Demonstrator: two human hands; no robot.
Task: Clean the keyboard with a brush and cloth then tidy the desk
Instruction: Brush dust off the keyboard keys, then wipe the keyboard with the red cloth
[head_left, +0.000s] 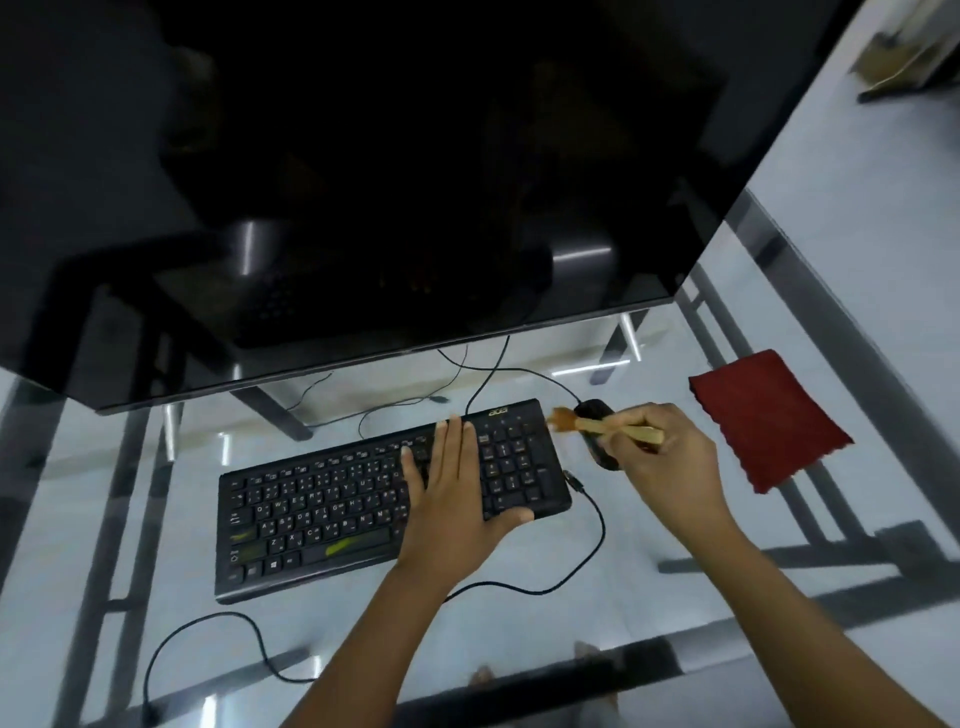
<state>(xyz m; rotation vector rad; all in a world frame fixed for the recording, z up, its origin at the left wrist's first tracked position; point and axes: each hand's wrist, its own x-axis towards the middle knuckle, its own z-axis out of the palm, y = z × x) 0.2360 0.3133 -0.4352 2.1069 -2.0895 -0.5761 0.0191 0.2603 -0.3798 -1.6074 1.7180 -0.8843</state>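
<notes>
Two hands over keyboard (363, 499). Left hand (457, 499) flat, fingers spread, pressing right-centre keys, thumb over near edge; holding nothing. Right hand (660, 457) closed on brush (613, 427), bristles just off keyboard's far-right corner, above mouse (597, 431). Cloth (769, 421) flat, well right of keyboard, apart from everything. Monitor (363, 182) overhanging keyboard's far edge, tight there. Cables (587, 545) looping past keyboard's right and near edges. Bare glass desk (104, 519) left of keyboard and between keyboard and cloth.
</notes>
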